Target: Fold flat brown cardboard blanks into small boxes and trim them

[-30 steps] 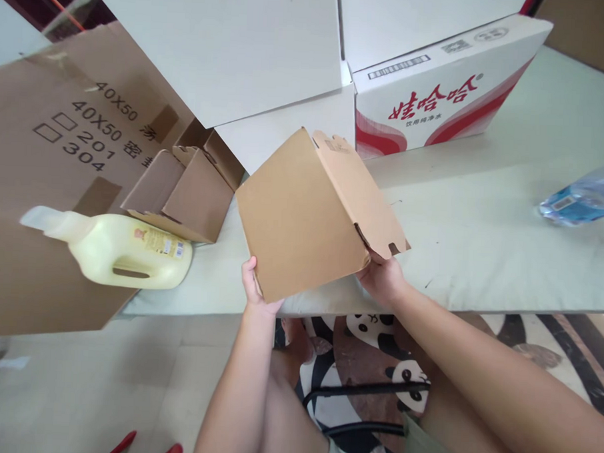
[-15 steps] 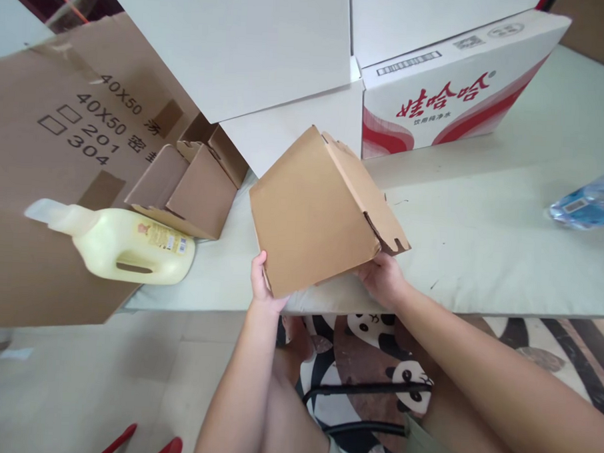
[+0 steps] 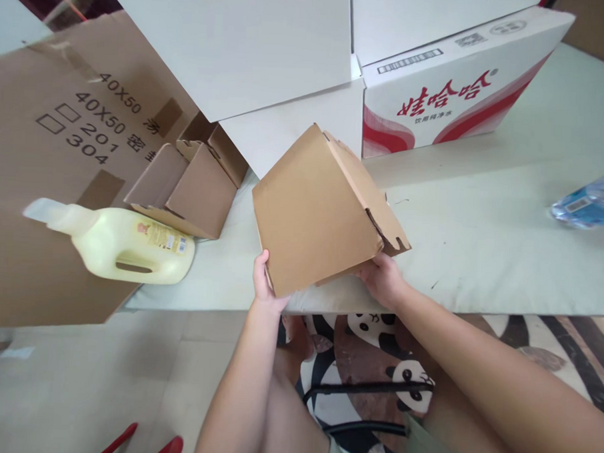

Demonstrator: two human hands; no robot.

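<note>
A brown cardboard box [image 3: 312, 217] is held tilted over the front part of the pale-covered table, one broad plain face up. Its right side shows a flap with notches cut into the edge. My left hand [image 3: 268, 282] grips the lower left corner, thumb on the outside and the other fingers hidden beneath. Under the right corner is my right hand [image 3: 382, 278], closed on the box edge, its fingertips mostly out of sight behind the cardboard.
White cartons [image 3: 286, 119] and a red-and-white carton [image 3: 437, 102] stand behind. Left are a small open cardboard box [image 3: 198, 192], a pale yellow jug [image 3: 131, 246] on its side and a large printed carton [image 3: 34, 175]. A plastic bottle [image 3: 590, 202] lies right on the table [image 3: 481, 248].
The box has shifted very slightly to the right and tilted a little, with both hands keeping their hold. Everything else stays in place.
</note>
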